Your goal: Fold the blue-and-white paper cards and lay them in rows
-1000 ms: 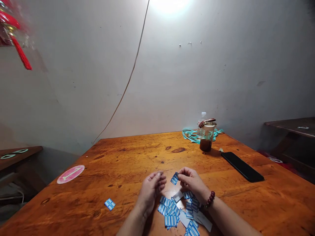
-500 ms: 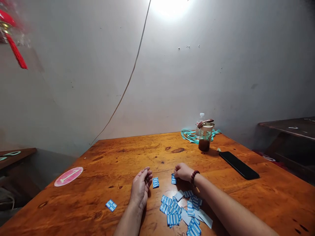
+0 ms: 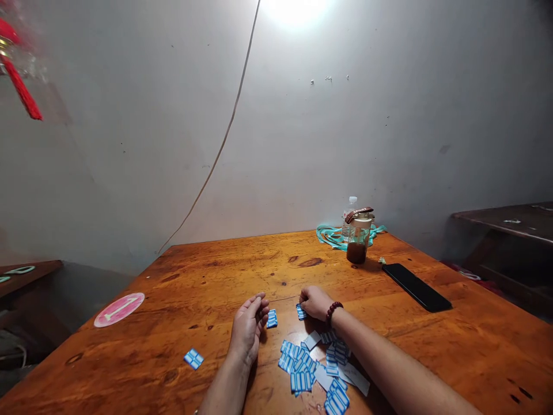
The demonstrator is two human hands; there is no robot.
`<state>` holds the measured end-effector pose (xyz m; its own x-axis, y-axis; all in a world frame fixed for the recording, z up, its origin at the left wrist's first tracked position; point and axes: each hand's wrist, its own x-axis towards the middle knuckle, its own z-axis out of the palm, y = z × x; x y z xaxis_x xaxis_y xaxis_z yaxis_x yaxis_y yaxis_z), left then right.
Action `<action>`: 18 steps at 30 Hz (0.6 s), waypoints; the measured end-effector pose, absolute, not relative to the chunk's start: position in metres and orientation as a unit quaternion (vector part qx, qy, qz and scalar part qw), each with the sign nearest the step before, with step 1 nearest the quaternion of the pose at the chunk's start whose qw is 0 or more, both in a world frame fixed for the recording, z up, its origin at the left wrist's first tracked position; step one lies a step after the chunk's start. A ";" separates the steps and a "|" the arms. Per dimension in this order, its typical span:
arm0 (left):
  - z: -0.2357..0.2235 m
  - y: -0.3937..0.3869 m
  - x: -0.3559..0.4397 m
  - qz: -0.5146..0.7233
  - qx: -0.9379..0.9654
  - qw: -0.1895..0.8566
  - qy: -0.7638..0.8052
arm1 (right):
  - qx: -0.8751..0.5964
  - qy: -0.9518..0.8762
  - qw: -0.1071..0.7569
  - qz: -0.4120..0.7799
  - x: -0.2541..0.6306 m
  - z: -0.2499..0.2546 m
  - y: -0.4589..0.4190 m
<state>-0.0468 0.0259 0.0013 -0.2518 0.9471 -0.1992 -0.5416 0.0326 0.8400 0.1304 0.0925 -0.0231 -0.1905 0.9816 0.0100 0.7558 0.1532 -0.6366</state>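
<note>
The right hand rests on the wooden worktop, its fingertips on a small blue-and-white strip, with a dark red bead bracelet at the wrist. The left hand lies loosely curled and empty, a second strip just beside its fingers. Nearer the body, below the right hand, spreads a loose pile of blue-and-white pieces mixed with white paper scraps. A lone blue-and-white piece sits left of the left hand, and a pink round disc lies farther left. Well ahead of the right hand stand a glass jar of brown liquid and a plastic bottle by a teal cord, with a black smartphone to their right.
</note>
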 end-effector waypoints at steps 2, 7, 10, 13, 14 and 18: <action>0.002 0.025 -0.047 0.655 0.239 0.565 0.442 | -0.595 -0.720 0.237 0.268 0.130 -0.023 0.092; 0.004 0.025 -0.047 0.652 0.247 0.553 0.457 | -0.579 -0.689 0.296 0.322 0.140 -0.015 0.082; 0.005 0.023 -0.044 0.647 0.262 0.548 0.460 | -0.567 -0.669 0.337 0.344 0.152 -0.006 0.069; 0.005 0.021 -0.038 0.634 0.290 0.546 0.466 | -0.528 -0.634 0.436 0.359 0.161 -0.004 0.054; 0.005 0.021 -0.036 0.628 0.298 0.545 0.470 | -0.518 -0.621 0.458 0.369 0.163 -0.005 0.049; 0.004 0.020 -0.030 0.612 0.320 0.540 0.482 | -0.509 -0.628 0.464 0.362 0.164 -0.006 0.037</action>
<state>-0.0304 0.0195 0.0040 -0.2117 0.9687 -0.1297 -0.3533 0.0479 0.9343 0.1642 0.0372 -0.0064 -0.0514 0.9754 0.2142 0.3033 0.2196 -0.9272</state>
